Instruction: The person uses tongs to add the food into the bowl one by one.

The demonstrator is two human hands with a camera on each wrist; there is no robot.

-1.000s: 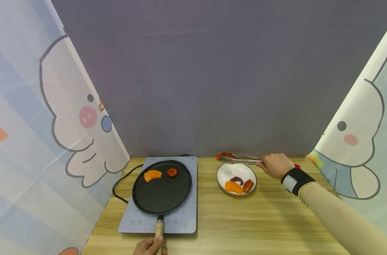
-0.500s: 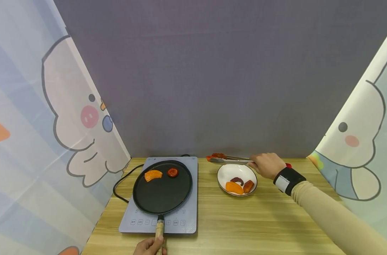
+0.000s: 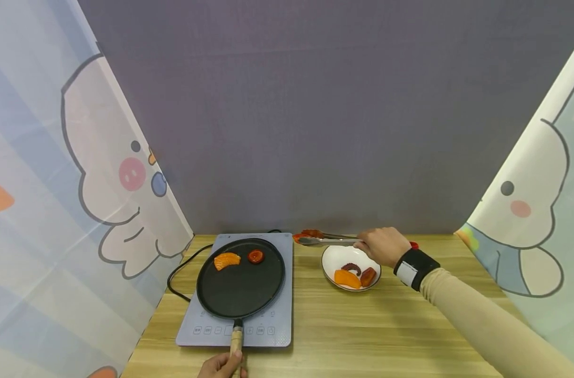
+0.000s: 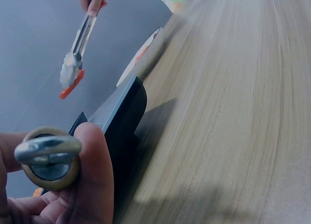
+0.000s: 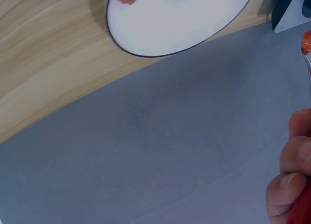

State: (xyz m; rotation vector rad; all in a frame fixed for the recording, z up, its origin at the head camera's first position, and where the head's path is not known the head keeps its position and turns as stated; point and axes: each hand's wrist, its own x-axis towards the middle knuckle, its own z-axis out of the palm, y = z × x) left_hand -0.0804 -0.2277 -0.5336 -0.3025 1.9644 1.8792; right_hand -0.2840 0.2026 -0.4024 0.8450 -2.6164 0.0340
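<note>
Leftward, toward a pale grey flat induction cooker (image 3: 187, 335), the right hand (image 3: 383, 247) has carried long silver metal tongs (image 3: 334, 242) with a red grip (image 5: 300, 204); the left hand (image 3: 222, 365) has stayed put. Right fingers are curled round the tongs, whose tips close on a small glossy orange-red food piece (image 4: 73, 87), raised above the pale wooden table (image 3: 353, 336) near the cooker's far right corner, just past the white round dish with a dark rim (image 3: 332, 257). That piece looks light and perhaps rubbery (toy food, I'd guess), so it should bear a firm squeeze, though its smooth surface could slip between metal tips; its middle seems the best place to pinch. How tightly it is held I cannot tell.

Left thumb and fingers wrap the light wooden handle (image 3: 237, 337) of a flat round black pan (image 3: 241, 291) sitting on the cooker. Probably stiff and the heavier thing, the pan should be front-weighted; a hold nearer its disc would steady it better. On it lie an orange striped fan-shaped slice (image 3: 227, 260) and a round red piece (image 3: 256, 256), apart.
</note>
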